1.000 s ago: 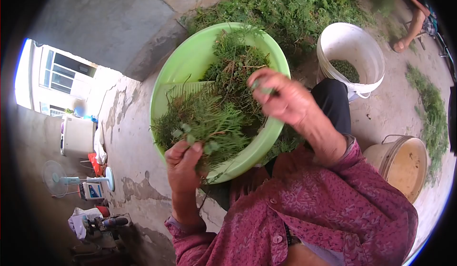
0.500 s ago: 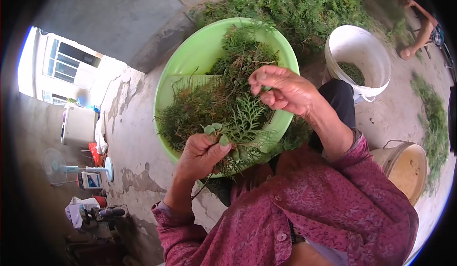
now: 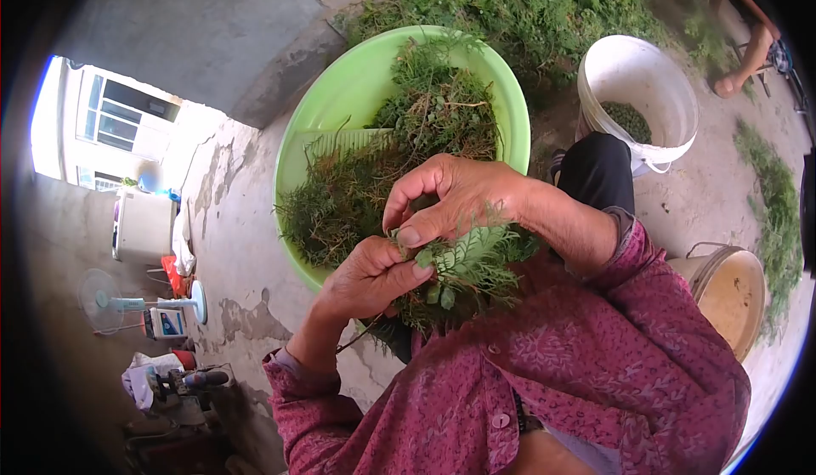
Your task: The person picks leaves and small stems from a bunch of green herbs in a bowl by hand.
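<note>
Single cam, worn on head, fisheye wide; looks forward and down, pretty close over green basin (image 3: 319, 114), view rolled sideways.

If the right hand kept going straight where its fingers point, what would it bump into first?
The right hand would probably meet the left hand first, or the green sprig it holds. They look very close, but I can't tell the depth exactly.

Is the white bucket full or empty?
Neither: partly filled. Green pieces lie low in the white bucket, with bare inner wall visible above them.
</note>
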Demonstrator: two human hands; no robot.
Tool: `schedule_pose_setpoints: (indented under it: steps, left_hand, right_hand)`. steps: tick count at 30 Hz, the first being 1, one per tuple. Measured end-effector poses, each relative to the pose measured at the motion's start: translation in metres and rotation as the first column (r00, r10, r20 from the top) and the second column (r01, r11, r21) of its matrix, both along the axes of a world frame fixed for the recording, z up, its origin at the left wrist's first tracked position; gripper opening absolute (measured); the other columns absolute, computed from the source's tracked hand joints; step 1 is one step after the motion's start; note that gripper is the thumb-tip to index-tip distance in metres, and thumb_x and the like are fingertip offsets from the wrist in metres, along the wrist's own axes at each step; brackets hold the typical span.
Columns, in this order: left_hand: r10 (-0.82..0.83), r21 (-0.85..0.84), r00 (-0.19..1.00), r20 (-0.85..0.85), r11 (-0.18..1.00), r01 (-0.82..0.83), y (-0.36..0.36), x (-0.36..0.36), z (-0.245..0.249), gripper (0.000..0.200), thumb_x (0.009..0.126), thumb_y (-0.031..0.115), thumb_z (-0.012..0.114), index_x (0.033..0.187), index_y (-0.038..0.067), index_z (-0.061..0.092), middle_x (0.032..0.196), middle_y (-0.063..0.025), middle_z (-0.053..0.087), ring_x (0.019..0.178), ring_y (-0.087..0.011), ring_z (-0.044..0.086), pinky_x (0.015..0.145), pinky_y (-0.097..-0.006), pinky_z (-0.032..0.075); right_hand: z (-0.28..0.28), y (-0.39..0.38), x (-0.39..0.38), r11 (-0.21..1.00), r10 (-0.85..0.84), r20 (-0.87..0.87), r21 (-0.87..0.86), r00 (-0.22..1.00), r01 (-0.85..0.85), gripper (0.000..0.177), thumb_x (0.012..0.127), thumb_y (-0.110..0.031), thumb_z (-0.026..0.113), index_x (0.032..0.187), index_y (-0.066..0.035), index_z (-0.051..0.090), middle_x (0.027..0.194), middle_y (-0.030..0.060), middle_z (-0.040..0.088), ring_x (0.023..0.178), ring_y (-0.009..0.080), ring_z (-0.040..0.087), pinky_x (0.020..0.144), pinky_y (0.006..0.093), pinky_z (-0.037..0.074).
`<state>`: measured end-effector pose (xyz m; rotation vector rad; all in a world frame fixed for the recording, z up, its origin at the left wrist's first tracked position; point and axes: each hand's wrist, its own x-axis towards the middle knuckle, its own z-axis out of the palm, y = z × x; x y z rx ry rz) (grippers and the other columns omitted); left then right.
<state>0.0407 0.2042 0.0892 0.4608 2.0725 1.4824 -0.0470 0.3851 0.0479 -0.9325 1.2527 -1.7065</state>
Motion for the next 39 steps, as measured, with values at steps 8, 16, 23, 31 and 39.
schedule_pose_setpoints:
  steps: [8, 16, 23, 31, 39]
  left_hand:
    - [0.062, -0.032, 0.998, 0.027, 0.998, -0.061, -0.001, 0.000, 0.003, 0.021, 0.091, 0.020, 0.052, 0.084, 0.003, 0.061, 0.054, 0.0070, 0.045, 0.044, -0.0010, 0.040, 0.040, -0.0197, 0.032]
    - [0.068, -0.071, 0.996, 0.049, 0.995, -0.065, 0.000, 0.000, 0.004, 0.022, 0.091, 0.021, 0.052, 0.082, 0.002, 0.060, 0.052, 0.0052, 0.046, 0.040, -0.0021, 0.041, 0.037, -0.0192, 0.033]
    - [0.115, -0.035, 0.986, 0.125, 0.993, -0.111, -0.008, -0.001, 0.007, 0.025, 0.089, 0.021, 0.053, 0.077, 0.000, 0.060, 0.055, 0.0022, 0.049, 0.042, -0.0053, 0.044, 0.039, -0.0206, 0.034]
    - [0.491, 0.320, 0.815, 0.307, 0.754, -0.574, -0.021, 0.025, -0.002, 0.023, 0.079, 0.016, 0.060, 0.093, -0.001, 0.057, 0.079, -0.0127, 0.061, 0.066, -0.0179, 0.058, 0.061, -0.0287, 0.048]
    - [0.450, 0.206, 0.892, 0.050, 0.869, -0.450, -0.034, 0.013, -0.044, 0.016, 0.084, 0.020, 0.050, 0.080, 0.005, 0.051, 0.071, -0.0060, 0.052, 0.060, -0.0160, 0.050, 0.053, -0.0289, 0.041]
  right_hand:
    - [-0.003, 0.010, 0.003, 0.996, -0.076, 0.027, 0.039, 0.997, 0.075, 0.026, 0.075, -0.021, 0.073, 0.091, -0.004, 0.061, 0.074, -0.0027, 0.056, 0.065, 0.0035, 0.050, 0.055, 0.0191, 0.040]
    - [-0.003, 0.010, 0.009, 0.992, -0.112, 0.114, -0.050, 0.987, 0.118, 0.019, 0.075, -0.016, 0.071, 0.084, -0.005, 0.058, 0.064, -0.0055, 0.051, 0.053, 0.0019, 0.044, 0.045, 0.0170, 0.033]
    - [-0.009, 0.015, 0.006, 0.979, -0.168, 0.184, -0.082, 0.969, 0.185, 0.017, 0.075, -0.010, 0.068, 0.085, -0.004, 0.056, 0.064, -0.0033, 0.051, 0.047, 0.0025, 0.041, 0.040, 0.0174, 0.031]
    - [-0.014, 0.026, -0.004, 0.969, -0.036, 0.608, -0.172, 0.793, 0.176, 0.017, 0.079, -0.013, 0.061, 0.091, -0.003, 0.054, 0.081, 0.0092, 0.059, 0.051, 0.0083, 0.049, 0.034, 0.0143, 0.030]
    - [-0.009, 0.006, 0.017, 0.994, 0.005, 0.455, -0.096, 0.890, 0.043, 0.023, 0.084, -0.016, 0.060, 0.102, -0.003, 0.054, 0.085, 0.0044, 0.059, 0.056, 0.0079, 0.053, 0.043, 0.0160, 0.035]
